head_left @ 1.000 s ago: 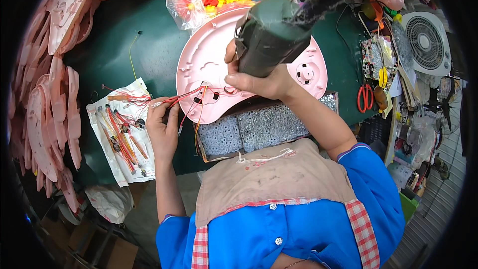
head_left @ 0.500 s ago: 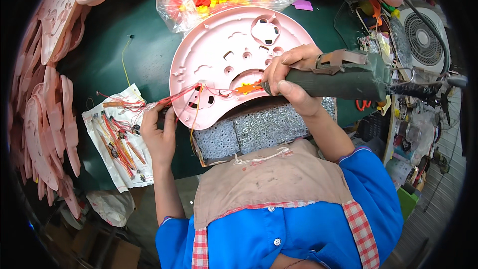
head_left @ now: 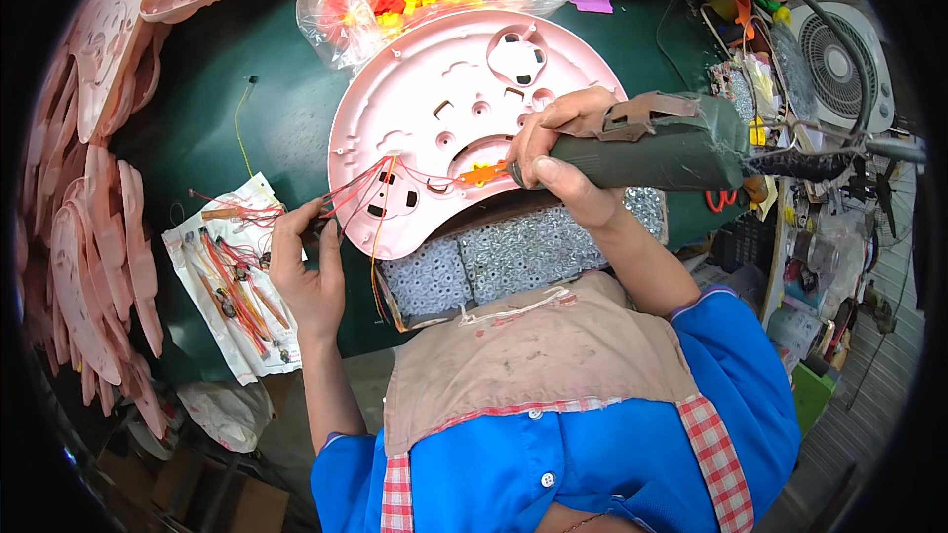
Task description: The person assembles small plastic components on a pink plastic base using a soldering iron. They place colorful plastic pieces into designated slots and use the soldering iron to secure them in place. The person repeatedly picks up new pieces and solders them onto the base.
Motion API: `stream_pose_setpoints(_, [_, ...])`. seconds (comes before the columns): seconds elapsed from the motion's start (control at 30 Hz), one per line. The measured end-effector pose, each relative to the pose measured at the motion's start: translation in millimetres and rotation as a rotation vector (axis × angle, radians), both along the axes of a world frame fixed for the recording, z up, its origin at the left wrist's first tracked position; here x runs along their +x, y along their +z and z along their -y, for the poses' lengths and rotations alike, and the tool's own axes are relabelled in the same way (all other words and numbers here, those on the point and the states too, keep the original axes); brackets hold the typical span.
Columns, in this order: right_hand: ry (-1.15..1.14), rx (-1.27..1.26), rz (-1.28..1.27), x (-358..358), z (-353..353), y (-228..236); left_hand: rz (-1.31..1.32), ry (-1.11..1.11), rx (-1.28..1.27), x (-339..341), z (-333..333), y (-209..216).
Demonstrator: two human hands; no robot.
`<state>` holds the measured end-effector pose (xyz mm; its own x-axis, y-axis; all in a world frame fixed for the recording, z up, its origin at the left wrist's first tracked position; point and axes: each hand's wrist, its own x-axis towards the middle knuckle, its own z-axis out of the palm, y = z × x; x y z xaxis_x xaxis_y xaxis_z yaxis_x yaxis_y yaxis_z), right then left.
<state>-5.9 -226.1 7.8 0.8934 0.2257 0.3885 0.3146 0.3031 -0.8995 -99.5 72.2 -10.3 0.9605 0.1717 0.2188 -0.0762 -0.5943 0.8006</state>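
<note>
A pink, curved plastic shell (head_left: 405,89) lies with its hollow side up on the bench in front of me. My right hand (head_left: 563,153) is closed round a dark green power screwdriver (head_left: 652,158), its front end over an orange and yellow piece (head_left: 482,174) by the shell's inner curve. The driver's tip is hard to make out. To the left, my left hand (head_left: 308,271) pinches red wires (head_left: 360,188) between thumb and forefinger; they run into the shell near its left opening. A yellow wire (head_left: 380,212) hangs over the shell's near edge.
Beyond the shell sits a clear bag (head_left: 341,10) of yellow and red parts. Small metal pieces fill a tray (head_left: 533,242) on the near side. Wired components lie on a white plastic bag (head_left: 237,291) at left. Pink shells (head_left: 89,247) are stacked leftward; a fan (head_left: 839,64) stands at right.
The driver and my right hand have shifted slightly left. My left hand has dropped a little, and the wires spread wider. The whole view has shifted slightly.
</note>
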Motion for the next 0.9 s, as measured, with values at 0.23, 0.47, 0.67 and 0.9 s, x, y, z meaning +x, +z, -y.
stream_pose_setpoints(0.23, [-0.002,0.046,0.018,-1,-1,-5,0.143,-0.107,0.269,4,-4,3])
stream_pose_setpoints(0.47, [-0.023,0.027,0.041,3,0,-6,0.024,-0.149,0.214,-2,-8,22])
stream_pose_setpoints(0.67, [-0.045,0.128,0.036,-2,2,3,0.190,-0.317,0.432,23,-7,45])
stream_pose_setpoints(0.9, [-0.035,-0.043,0.022,-4,3,-6,-0.029,-0.290,0.238,21,-2,39])
